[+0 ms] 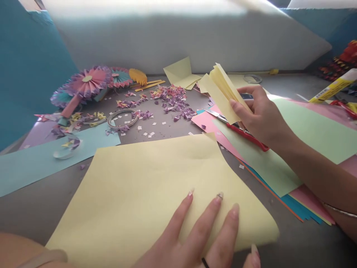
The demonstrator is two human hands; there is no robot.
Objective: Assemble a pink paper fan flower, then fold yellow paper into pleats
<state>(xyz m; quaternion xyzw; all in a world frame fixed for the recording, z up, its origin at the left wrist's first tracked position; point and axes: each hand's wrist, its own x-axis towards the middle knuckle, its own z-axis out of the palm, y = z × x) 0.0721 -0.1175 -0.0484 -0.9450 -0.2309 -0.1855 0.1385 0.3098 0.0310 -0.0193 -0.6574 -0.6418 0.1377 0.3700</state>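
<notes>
A large sheet of pale yellow paper (145,178) lies flat in front of me, its lower right corner lifting a little. My left hand (200,230) rests on it with fingers spread. To the right and farther back, my right hand (256,111) pinches a folded bundle of yellow paper (223,93) between thumb and fingers. Its layers stand stacked, and the bundle is tilted above the table. Beneath that hand are red-handled scissors (248,137), blades pointing left, over a stack of coloured paper (264,163). The hand hides part of the scissors.
Pleated paper rosettes (86,78) stand at the back left. Small folded paper pieces (173,98) and white scraps are scattered mid-table. A tape roll (122,118) lies near a light blue strip (92,141). At right are a yellow-and-white tube (333,86) and green sheets (315,126).
</notes>
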